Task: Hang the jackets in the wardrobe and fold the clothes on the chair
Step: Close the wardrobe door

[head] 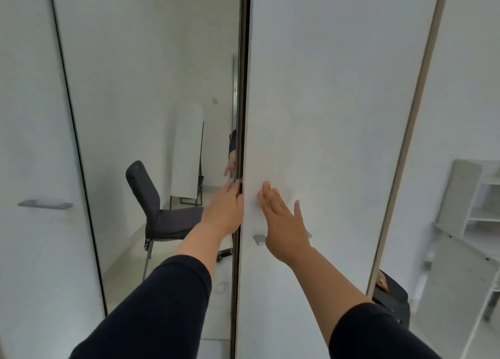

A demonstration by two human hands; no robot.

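The right hand [284, 223] lies flat on the smooth white door [324, 115], fingers straight and together, thumb spread, its palm covering the middle of a small grey metal handle [259, 239]. The left hand [224, 210] has its fingers curled round the door's left edge, a dark brown strip, so this grip is clamped on the door; the fingertips are hidden behind the edge. Both forearms are bare, with black sleeves [167, 299] pushed up near the elbows.

Left of the door is a tall mirror panel [148, 88] in a thin dark frame. It reflects a dark upholstered chair [159, 212] on thin metal legs, its seat bare, and a pale rounded panel on a black stand leaning by the far wall. Further left stands another matte white door with a grey bar handle [44, 204]. At the right, past the door's pale wooden edge, are white shelves [481, 212] and a black object low on the floor.
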